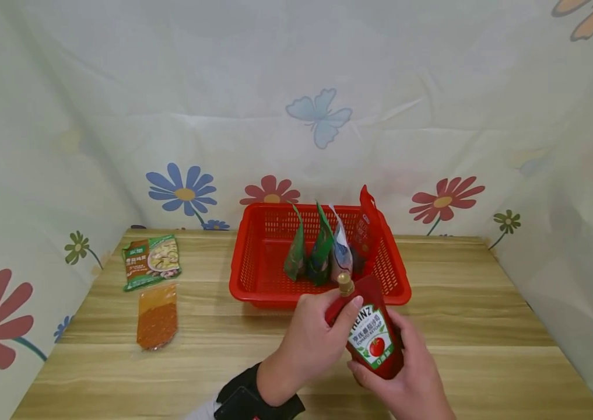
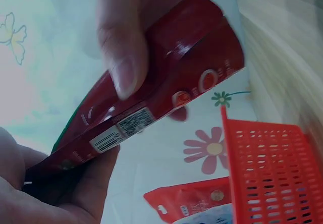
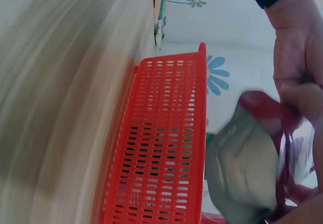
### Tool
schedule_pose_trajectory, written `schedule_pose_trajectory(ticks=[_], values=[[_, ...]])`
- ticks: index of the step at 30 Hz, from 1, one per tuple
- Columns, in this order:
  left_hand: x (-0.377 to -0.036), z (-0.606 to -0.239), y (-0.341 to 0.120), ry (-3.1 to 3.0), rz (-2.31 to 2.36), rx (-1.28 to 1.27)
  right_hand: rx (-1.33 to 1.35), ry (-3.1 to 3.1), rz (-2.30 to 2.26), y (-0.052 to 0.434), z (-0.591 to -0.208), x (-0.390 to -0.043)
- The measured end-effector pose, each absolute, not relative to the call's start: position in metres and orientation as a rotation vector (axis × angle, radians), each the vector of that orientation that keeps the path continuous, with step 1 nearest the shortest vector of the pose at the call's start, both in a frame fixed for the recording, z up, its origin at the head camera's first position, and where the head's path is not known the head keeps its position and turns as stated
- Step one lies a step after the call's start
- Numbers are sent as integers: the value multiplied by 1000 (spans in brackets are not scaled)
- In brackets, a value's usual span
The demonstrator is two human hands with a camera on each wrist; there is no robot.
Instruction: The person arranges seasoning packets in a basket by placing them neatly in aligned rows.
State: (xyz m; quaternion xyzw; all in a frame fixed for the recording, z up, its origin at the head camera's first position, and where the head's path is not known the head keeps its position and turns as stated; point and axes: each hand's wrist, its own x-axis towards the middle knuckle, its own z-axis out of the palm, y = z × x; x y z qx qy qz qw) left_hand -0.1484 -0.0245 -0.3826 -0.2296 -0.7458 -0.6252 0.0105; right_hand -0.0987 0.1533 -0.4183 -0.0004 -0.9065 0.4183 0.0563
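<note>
Both hands hold a red Heinz tomato ketchup pouch (image 1: 375,326) with a gold-coloured cap (image 1: 346,284), in front of the basket. My left hand (image 1: 309,335) grips it near the cap end, thumb across the front. Around the lower end curl the fingers and thumb of my right hand (image 1: 414,379). The pouch tilts, its label facing up. In the left wrist view the barcode side of the pouch (image 2: 166,90) shows; its underside is blurred in the right wrist view. Just behind stands a red plastic basket (image 1: 254,296).
Inside the basket stand two green packets (image 1: 321,248), a white-blue packet (image 1: 341,256) and a taller red packet (image 1: 367,233). Leftward on the wooden table (image 1: 212,350) lie a green-brown seasoning packet (image 1: 151,262) and a clear sachet of orange-red contents (image 1: 157,321). Floral cloth surrounds the table.
</note>
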Motion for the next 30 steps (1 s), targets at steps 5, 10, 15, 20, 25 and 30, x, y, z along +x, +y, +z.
schedule_pose_trajectory(ticks=[5,10,15,20,25,30], values=[[-150,-372,-32,-2402,-1905,-750,-101,-2852,1454,156,-413,-108],[-155,-362,-43,-2476,-1899,-806,22,-2874,1545,165,-415,-118],[-160,-359,-52,-2473,-1934,-967,346,-2803,1715,175,-420,-125],[-164,-358,-54,-2467,-1954,-1115,576,-2805,2071,176,-425,-131],[-168,-358,-57,-2453,-1907,-1216,732,-2725,2262,168,-433,-133],[-171,-357,-59,-2426,-1887,-1291,678,-2716,2246,164,-437,-132]])
